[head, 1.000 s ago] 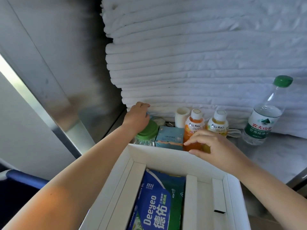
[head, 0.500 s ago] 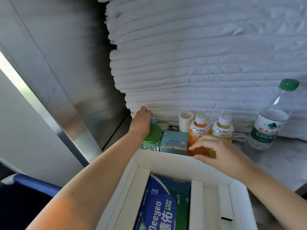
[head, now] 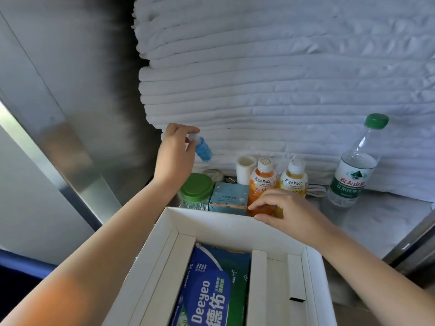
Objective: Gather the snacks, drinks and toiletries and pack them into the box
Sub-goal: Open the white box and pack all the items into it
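Note:
My left hand holds a small blue bottle by its white cap, lifted above the green-lidded jar. My right hand curls around the base of the orange Mogu Mogu bottle, beside the yellow Mogu Mogu bottle. A teal carton stands between the jar and the orange bottle. The white box sits in front, with a blue and green Deeyeo wipes pack inside. A water bottle with a green cap stands at the right.
A tall stack of folded white linen rises behind the items. A white cup stands behind the carton. A metal wall and frame close off the left side. The shelf surface continues to the right.
My left hand has risen from behind the green-lidded jar, now holding the small blue bottle in the air. My right hand has stayed at the orange bottle.

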